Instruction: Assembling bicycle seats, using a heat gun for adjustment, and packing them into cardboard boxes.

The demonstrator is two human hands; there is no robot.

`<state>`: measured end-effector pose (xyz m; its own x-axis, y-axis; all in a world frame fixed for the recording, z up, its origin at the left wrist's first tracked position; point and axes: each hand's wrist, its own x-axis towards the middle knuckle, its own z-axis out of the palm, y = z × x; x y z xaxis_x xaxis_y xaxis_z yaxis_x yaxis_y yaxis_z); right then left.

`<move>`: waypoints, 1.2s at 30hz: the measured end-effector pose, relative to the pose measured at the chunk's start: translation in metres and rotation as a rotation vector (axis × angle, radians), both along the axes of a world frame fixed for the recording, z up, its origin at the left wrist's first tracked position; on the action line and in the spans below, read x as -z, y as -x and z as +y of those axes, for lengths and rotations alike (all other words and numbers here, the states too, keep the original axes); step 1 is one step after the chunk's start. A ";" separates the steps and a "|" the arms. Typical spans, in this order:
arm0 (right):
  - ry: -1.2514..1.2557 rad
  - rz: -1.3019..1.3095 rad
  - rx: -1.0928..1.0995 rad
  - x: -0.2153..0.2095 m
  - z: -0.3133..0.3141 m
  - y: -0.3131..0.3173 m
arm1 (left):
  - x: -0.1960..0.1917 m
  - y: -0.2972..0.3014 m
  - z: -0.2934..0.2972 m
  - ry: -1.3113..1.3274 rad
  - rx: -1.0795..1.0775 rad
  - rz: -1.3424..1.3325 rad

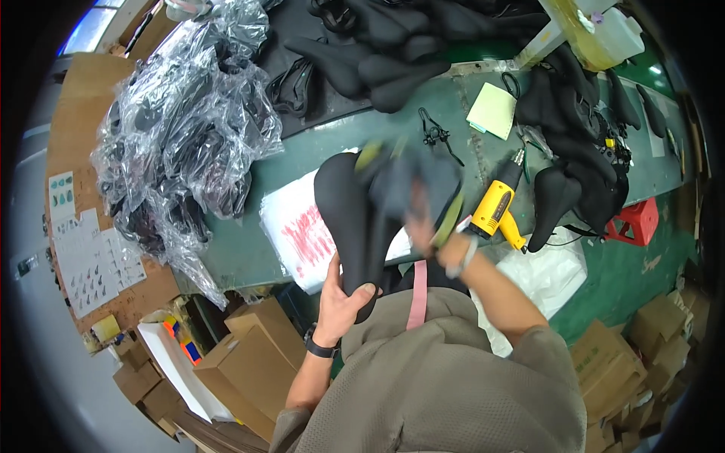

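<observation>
My left hand (341, 306) is closed around the narrow nose of a black bicycle saddle (338, 200), thumb on top. The saddle is held tilted over the table's front edge, close to my body. Over its right side my right hand (427, 230) is smeared by motion. It grips a dark grey, cloth-like thing with yellow-green edges (404, 185), too blurred to name more exactly. Under the saddle lies a stack of white sheets (298, 234) with red marks. A yellow and black heat gun (498, 204) rests on the green table (351, 132), right of my right hand.
Plastic-wrapped saddles (189, 128) are heaped at the left. More black saddles (400, 75) lie at the back, others (555, 189) at the right. A yellow notepad (492, 110), a red stool (634, 223) and cardboard boxes (253, 362) are around.
</observation>
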<state>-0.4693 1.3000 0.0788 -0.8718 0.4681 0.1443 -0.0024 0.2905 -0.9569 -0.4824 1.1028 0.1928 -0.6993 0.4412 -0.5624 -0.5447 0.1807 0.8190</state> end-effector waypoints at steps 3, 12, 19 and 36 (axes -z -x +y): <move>0.373 -0.223 0.076 -0.019 0.094 0.051 | 0.011 -0.009 -0.014 -0.163 -0.008 -0.083; -0.155 -0.455 0.305 0.090 0.113 -0.016 | 0.077 -0.007 0.012 -0.289 -0.186 -0.310; -0.345 -0.273 -0.172 0.142 0.081 0.012 | 0.155 -0.026 0.031 -0.164 -0.260 -0.458; -0.946 -0.437 0.112 0.163 0.078 0.039 | 0.226 -0.026 0.059 -0.291 -0.433 -0.591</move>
<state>-0.5086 1.3783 -0.0837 -0.8948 0.4102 0.1764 0.3623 0.8979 -0.2500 -0.4563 1.1621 -0.0328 -0.4636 0.3849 -0.7981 -0.8775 -0.3243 0.3533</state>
